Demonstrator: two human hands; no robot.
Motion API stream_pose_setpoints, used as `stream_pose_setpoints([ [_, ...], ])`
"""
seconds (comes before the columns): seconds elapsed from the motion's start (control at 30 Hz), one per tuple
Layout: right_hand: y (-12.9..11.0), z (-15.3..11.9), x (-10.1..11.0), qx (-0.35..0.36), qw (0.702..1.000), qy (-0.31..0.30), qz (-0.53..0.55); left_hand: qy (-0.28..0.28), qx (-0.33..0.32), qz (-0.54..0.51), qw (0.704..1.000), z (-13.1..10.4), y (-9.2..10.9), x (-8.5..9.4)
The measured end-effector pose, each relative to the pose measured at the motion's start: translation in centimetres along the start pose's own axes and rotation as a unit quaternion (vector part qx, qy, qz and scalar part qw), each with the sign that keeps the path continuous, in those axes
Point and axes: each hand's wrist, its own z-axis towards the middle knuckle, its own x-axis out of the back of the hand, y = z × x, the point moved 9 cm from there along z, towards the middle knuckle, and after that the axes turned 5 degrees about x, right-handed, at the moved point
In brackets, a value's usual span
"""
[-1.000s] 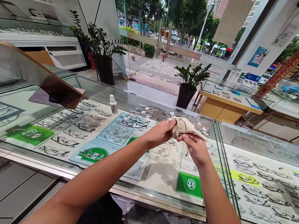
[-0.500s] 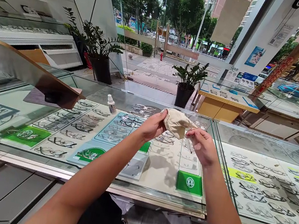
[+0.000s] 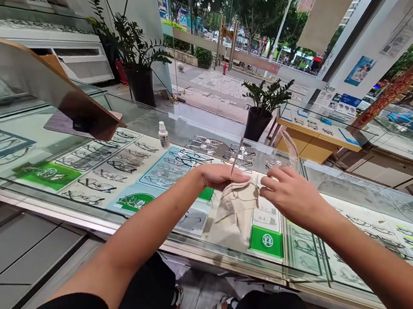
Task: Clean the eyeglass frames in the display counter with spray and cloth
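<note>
A beige cleaning cloth (image 3: 234,217) hangs from my left hand (image 3: 224,176), which is closed on it over the glass counter. Thin-rimmed eyeglasses (image 3: 290,146) are held upside down between my hands, against the cloth, with their temples pointing upward. My right hand (image 3: 293,192) is closed at the right side of these eyeglasses, fingers bent. The fingertips of both hands partly cover the frame, so the exact grip on the rim is hidden.
The glass display counter (image 3: 161,236) holds rows of spectacle frames and green cards (image 3: 267,241). A white spray bottle (image 3: 163,135) stands on it, left of my hands. Further left is a brown-edged mirror or board (image 3: 89,119). Potted plants (image 3: 257,123) stand beyond.
The cloth has dropped from a bunched bundle between my hands to hanging below my left hand. The eyeglasses' temples now show upright. My right forearm has swung outward to the right.
</note>
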Motion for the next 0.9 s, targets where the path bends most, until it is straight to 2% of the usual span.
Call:
stream_pose_setpoints([
  [0.1,-0.8,0.5,-0.8,0.027,0.999,-0.028,-0.009,-0.050,-0.005,0.057,0.997,0.7,-0.4,-1.9],
  [0.2,-0.3,0.7,-1.1,0.010,0.999,-0.011,0.037,-0.025,-0.047,0.093,0.994,1.7,-0.1,-2.2],
  [0.3,0.4,0.7,-1.5,-0.007,0.998,-0.005,0.060,0.030,-0.077,0.126,0.989,2.1,0.5,-1.5],
  [0.4,0.7,0.5,-1.9,-0.010,0.999,-0.013,0.036,0.043,-0.075,0.128,0.988,1.8,0.8,-0.9],
  [0.47,1.0,0.3,-1.8,-0.015,1.000,-0.012,0.016,0.044,-0.056,0.090,0.993,1.5,0.7,-0.3],
  [0.53,1.7,0.0,-1.6,-0.032,0.999,-0.012,-0.002,0.071,-0.054,0.032,0.995,1.1,0.9,1.0],
  [0.63,4.1,-0.9,-0.6,-0.114,0.992,0.037,0.029,0.123,-0.115,-0.047,0.985,0.7,2.1,2.9],
  [0.7,6.1,-2.0,0.4,-0.190,0.971,0.112,0.097,0.121,-0.159,-0.066,0.978,0.7,2.9,3.1],
  [0.77,7.7,-3.1,1.0,-0.257,0.926,0.195,0.196,0.097,-0.189,-0.062,0.975,0.7,3.5,2.4],
  [0.9,9.0,-3.9,0.0,-0.333,0.787,0.300,0.425,0.060,-0.239,-0.041,0.968,0.5,4.3,0.3],
])
